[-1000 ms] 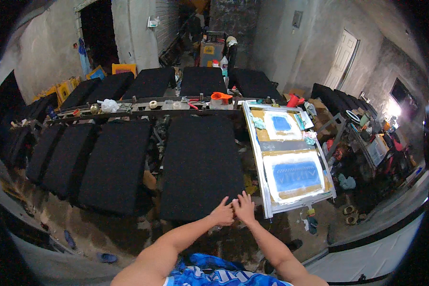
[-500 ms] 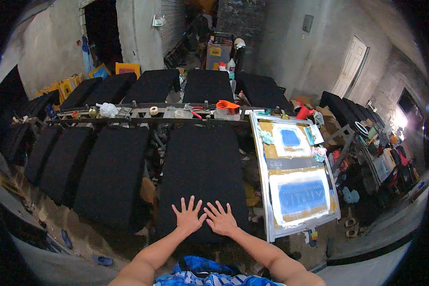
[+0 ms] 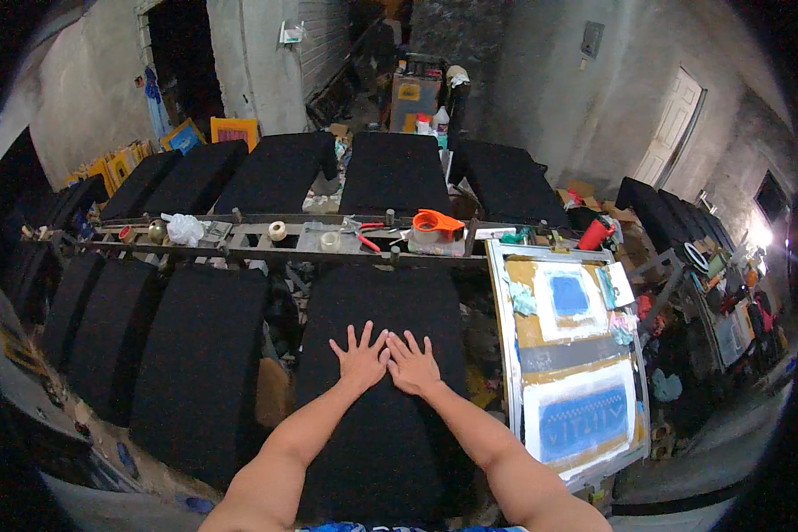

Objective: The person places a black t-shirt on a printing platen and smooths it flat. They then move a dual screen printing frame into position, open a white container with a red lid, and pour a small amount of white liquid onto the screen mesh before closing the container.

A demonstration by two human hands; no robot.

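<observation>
Both palms lie flat on black cloth (image 3: 381,461) that covers the board straight in front of me. My left hand (image 3: 361,359) has its fingers spread and pointing away from me. Beside it, thumbs meeting, my right hand (image 3: 411,363) rests with fingers outstretched too. Neither hand holds anything. To the right of the board stands a screen printing frame (image 3: 554,359) in a metal surround, with two blue stencil areas edged in white. The cloth under my palms is hidden.
More black-covered boards (image 3: 199,355) line up to the left, others (image 3: 390,173) across the middle rail. On that rail sit red-handled pliers (image 3: 363,238), an orange tool (image 3: 436,222), a tape roll (image 3: 277,230) and a white plastic bag (image 3: 184,229). A red cup (image 3: 596,234) stands behind the frame.
Both hands have slid forward over the black cloth, away from my body, and come closer together. My view has shifted with my body leaning forward.
</observation>
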